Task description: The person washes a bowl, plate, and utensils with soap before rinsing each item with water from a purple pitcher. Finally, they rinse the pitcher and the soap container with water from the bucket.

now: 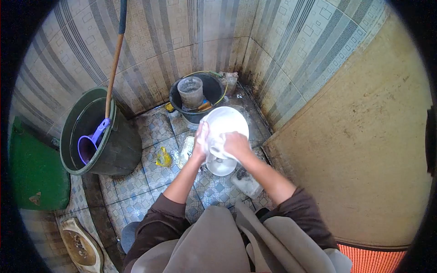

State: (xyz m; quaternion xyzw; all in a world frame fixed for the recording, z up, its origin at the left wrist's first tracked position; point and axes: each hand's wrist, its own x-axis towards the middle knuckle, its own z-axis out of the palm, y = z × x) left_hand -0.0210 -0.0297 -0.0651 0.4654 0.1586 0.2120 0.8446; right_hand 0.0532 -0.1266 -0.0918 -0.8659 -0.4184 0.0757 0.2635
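Note:
My left hand (201, 142) is wet with suds and closed around the left edge of a white bowl (231, 119), which is held tilted above the floor. Against the bowl's near side presses my right hand (236, 145), its fingers curled and covered in foam. Whatever the right fingers hold is hidden by the hand and suds. Just below the hands a second white bowl (221, 168) sits on the tiles, partly covered. Left of it lie a white foamy item (186, 150) and a crumpled yellow packet (164, 157).
A black basin (175, 98) containing a grey tub (190, 92) stands by the back wall. On the left is a green bucket (125, 150) with a purple dipper (98, 136). A cloudy container (247, 183) rests near my right forearm. A board (350, 150) borders the right.

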